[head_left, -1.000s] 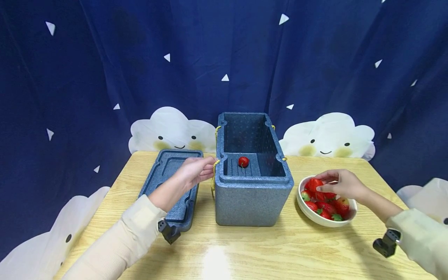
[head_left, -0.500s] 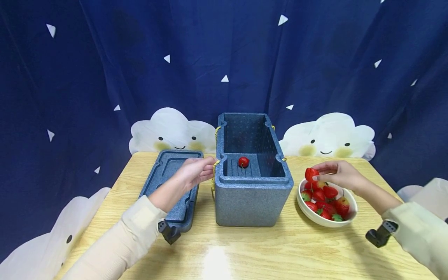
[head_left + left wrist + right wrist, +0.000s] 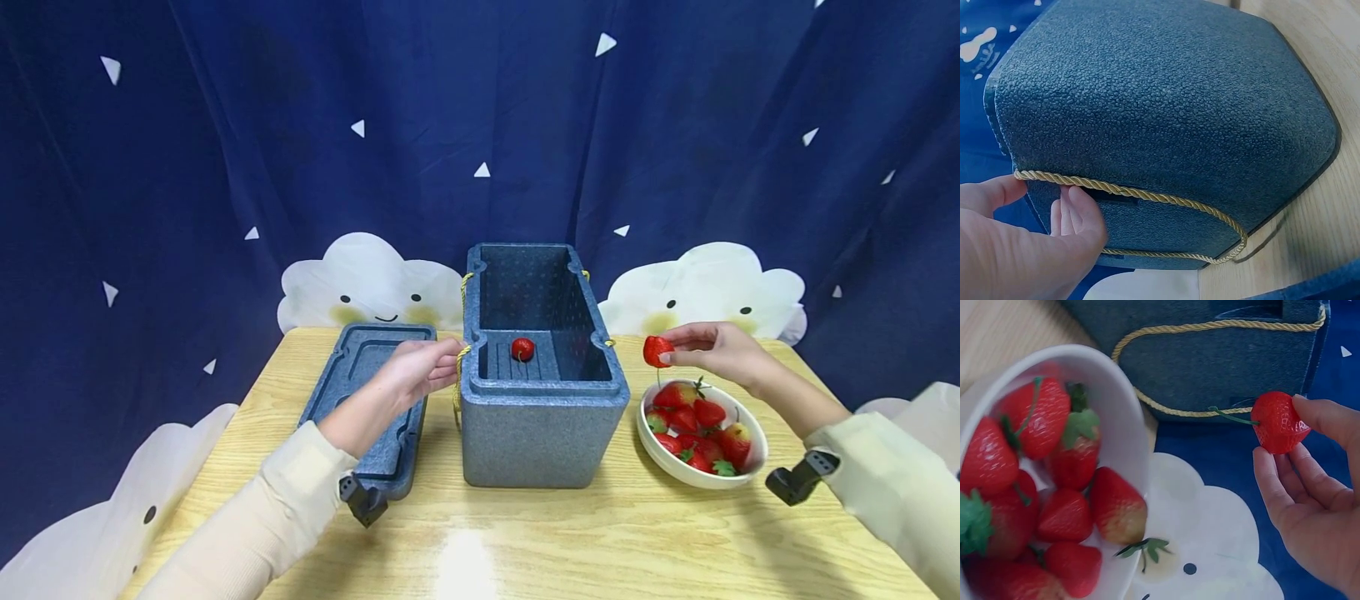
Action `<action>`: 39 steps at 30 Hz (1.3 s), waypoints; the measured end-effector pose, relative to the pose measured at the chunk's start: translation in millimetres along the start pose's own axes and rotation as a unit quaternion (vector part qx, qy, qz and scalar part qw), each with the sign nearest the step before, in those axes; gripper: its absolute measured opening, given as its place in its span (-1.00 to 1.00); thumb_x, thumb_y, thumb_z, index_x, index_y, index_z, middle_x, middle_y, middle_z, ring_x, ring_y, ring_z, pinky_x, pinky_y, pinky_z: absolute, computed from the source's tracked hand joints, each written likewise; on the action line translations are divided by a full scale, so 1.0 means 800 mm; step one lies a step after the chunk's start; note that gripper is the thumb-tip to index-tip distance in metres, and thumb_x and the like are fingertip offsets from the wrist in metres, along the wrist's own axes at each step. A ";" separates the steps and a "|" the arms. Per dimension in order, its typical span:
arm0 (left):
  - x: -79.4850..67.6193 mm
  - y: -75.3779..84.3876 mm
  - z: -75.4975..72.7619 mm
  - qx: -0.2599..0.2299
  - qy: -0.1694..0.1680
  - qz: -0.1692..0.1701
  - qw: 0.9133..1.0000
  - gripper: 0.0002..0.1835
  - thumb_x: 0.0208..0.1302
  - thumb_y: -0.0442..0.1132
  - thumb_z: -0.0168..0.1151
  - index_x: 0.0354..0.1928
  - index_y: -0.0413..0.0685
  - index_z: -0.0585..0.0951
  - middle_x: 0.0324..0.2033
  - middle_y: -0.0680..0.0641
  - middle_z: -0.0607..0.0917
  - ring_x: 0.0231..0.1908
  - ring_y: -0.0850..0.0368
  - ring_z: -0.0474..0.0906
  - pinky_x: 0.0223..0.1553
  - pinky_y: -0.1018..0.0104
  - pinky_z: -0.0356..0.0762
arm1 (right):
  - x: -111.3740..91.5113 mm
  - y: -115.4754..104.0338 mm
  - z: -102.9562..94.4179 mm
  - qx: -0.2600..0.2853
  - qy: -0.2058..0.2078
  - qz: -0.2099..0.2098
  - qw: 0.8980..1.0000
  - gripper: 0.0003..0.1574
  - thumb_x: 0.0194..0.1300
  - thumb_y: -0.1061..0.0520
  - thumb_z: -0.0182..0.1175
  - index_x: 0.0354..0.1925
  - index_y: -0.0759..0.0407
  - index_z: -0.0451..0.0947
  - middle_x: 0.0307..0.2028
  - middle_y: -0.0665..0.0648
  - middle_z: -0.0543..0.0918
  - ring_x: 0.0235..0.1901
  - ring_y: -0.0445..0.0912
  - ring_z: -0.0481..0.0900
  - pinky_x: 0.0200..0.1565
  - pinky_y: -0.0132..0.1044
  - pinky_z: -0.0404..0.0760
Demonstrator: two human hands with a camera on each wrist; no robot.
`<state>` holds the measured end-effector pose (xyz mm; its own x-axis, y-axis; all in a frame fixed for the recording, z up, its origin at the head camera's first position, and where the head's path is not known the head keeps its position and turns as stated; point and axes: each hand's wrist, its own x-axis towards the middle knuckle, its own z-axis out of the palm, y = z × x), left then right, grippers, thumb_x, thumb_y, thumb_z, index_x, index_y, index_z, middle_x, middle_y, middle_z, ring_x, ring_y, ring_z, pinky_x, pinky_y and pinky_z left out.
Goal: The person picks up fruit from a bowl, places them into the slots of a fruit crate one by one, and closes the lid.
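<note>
My right hand point(image 3: 723, 354) pinches a red strawberry with a long green stem point(image 3: 657, 352) above the far side of a white bowl point(image 3: 756, 467). In the right wrist view, thumb and fingertips hold the strawberry point(image 3: 1279, 422), its thin stem pointing away. Several more strawberries point(image 3: 1063, 515) fill the bowl. A blue-grey foam box point(image 3: 525, 446) stands lidless at the middle of the table, with one red strawberry point(image 3: 522, 349) on its floor. My left hand point(image 3: 416, 367) touches the box's left rim by the yellow rope point(image 3: 1104, 185), fingers loosely bent against the side.
The box's lid point(image 3: 371, 354) lies on the wooden table point(image 3: 570, 546), left of the box and partly under the left forearm. A dark blue curtain point(image 3: 420, 192) with cloud faces hangs behind the table. Small black cameras sit at both wrists.
My right hand has lifted the strawberry up out of the bowl and moved it slightly left and away. The left hand stays at the box's rim.
</note>
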<state>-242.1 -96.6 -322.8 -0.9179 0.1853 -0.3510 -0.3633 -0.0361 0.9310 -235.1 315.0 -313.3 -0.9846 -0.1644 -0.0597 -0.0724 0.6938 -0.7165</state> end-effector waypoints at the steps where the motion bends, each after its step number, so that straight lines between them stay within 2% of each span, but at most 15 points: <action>1: 0.000 0.000 0.000 0.000 0.001 -0.001 1.000 -0.56 0.26 -0.29 0.12 0.15 -0.36 0.45 -0.41 0.06 0.65 -0.39 0.33 0.60 0.07 0.31 0.62 | 0.001 -0.002 0.000 0.003 0.001 -0.001 1.000 -0.38 0.24 0.04 0.29 0.13 0.41 0.46 -0.19 0.05 0.74 -0.29 -0.38 0.64 -0.17 -0.56 0.60; 7: 0.001 -0.001 0.001 0.004 0.004 -0.002 1.000 -0.55 0.26 -0.28 0.13 0.16 -0.35 0.44 -0.37 0.05 0.64 -0.38 0.33 0.60 0.18 0.23 0.56 | 0.007 -0.017 -0.002 0.005 0.008 -0.004 1.000 -0.36 0.23 -0.02 0.30 0.12 0.37 0.47 -0.23 -0.07 0.73 -0.30 -0.37 0.64 -0.15 -0.59 0.58; 14: 0.000 0.000 0.001 0.007 0.005 0.001 1.000 -0.53 0.27 -0.26 0.12 0.19 -0.36 0.41 -0.33 0.03 0.62 -0.37 0.31 0.59 0.23 0.19 0.52 | 0.012 -0.034 -0.007 -0.001 0.014 -0.003 1.000 -0.35 0.21 -0.04 0.32 0.14 0.33 0.48 -0.18 -0.01 0.73 -0.28 -0.39 0.63 -0.16 -0.62 0.55; 21: 0.001 -0.001 0.001 0.008 0.004 0.003 1.000 -0.54 0.28 -0.26 0.12 0.17 -0.36 0.43 -0.36 0.04 0.62 -0.38 0.32 0.59 0.27 0.14 0.48 | 0.015 -0.048 -0.016 -0.015 0.018 -0.012 1.000 -0.35 0.22 -0.08 0.31 0.13 0.31 0.49 -0.21 -0.08 0.73 -0.28 -0.39 0.63 -0.15 -0.64 0.53; 28: 0.000 -0.001 0.001 0.005 0.005 0.001 1.000 -0.57 0.27 -0.26 0.14 0.14 -0.33 0.45 -0.39 0.05 0.63 -0.40 0.32 0.59 0.23 0.18 0.51 | 0.021 -0.062 -0.019 -0.016 0.019 -0.025 0.999 -0.36 0.22 -0.05 0.31 0.13 0.31 0.50 -0.19 -0.05 0.73 -0.28 -0.39 0.63 -0.15 -0.63 0.55; 30: 0.000 -0.001 0.001 0.004 0.005 0.002 1.000 -0.56 0.27 -0.26 0.13 0.15 -0.34 0.44 -0.37 0.05 0.63 -0.39 0.32 0.59 0.25 0.16 0.50 | 0.023 -0.065 -0.020 -0.015 0.019 -0.033 0.999 -0.37 0.21 -0.03 0.32 0.12 0.33 0.50 -0.21 -0.09 0.73 -0.28 -0.39 0.63 -0.16 -0.63 0.55; 33: 0.000 -0.001 0.001 0.003 0.005 0.002 1.000 -0.56 0.28 -0.26 0.13 0.16 -0.34 0.44 -0.36 0.04 0.63 -0.38 0.32 0.60 0.28 0.14 0.48 | 0.026 -0.072 -0.021 -0.016 0.027 -0.035 0.999 -0.39 0.20 -0.01 0.34 0.10 0.32 0.52 -0.27 -0.16 0.73 -0.32 -0.37 0.61 -0.29 -0.55 0.53; 36: 0.000 -0.001 0.000 0.005 0.004 0.001 1.000 -0.55 0.30 -0.25 0.12 0.17 -0.34 0.44 -0.34 0.04 0.63 -0.37 0.31 0.60 0.22 0.19 0.53 | 0.029 -0.079 -0.022 -0.022 0.030 -0.035 0.999 -0.41 0.20 0.00 0.34 0.09 0.31 0.53 -0.26 -0.12 0.73 -0.32 -0.33 0.61 -0.32 -0.49 0.54; 39: -0.001 -0.001 0.000 0.006 0.005 0.001 1.000 -0.55 0.29 -0.26 0.12 0.17 -0.34 0.44 -0.34 0.03 0.63 -0.37 0.31 0.60 0.02 0.35 0.62 | 0.032 -0.086 -0.023 -0.026 0.027 -0.039 0.999 -0.42 0.21 0.00 0.33 0.10 0.32 0.52 -0.21 -0.01 0.74 -0.31 -0.33 0.62 -0.23 -0.53 0.60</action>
<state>-240.7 -96.6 -323.4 -0.9199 0.1746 -0.3511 -0.3606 -0.0254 0.9324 -258.1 275.9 -252.7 -0.9826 -0.1827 0.0341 -0.1566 0.7155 -0.6808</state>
